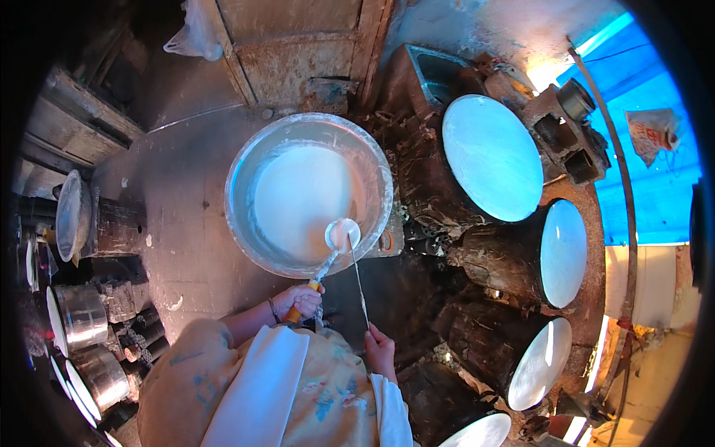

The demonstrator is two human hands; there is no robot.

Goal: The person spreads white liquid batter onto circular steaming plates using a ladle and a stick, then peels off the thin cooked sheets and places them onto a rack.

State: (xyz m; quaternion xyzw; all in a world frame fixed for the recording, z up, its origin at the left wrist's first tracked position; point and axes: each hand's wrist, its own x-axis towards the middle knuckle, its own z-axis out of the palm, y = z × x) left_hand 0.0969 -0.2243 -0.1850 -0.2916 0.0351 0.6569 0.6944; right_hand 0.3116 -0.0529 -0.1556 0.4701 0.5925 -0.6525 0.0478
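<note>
My left hand (304, 302) is closed around the orange-yellow handle (292, 315) of a ladle. The ladle's round head (337, 234) is over the near right part of a wide metal basin (237, 246), which holds white liquid (299, 195). In my right hand (381, 351) is a thin stick (359, 282), coated whitish along part of its length. Its far end overlaps the ladle's head; I cannot tell whether it touches. A pale cloth (260, 385) lies over my patterned clothing, near the left forearm.
Dark drum-like stands with pale round tops (492, 157) line the right side, another top (564, 254) among them. A rectangular basin (441, 72) stands behind. Shiny metal pots (84, 318) and a stand with a shallow bowl (72, 215) are at the left. A blue sheet (651, 184) hangs right.
</note>
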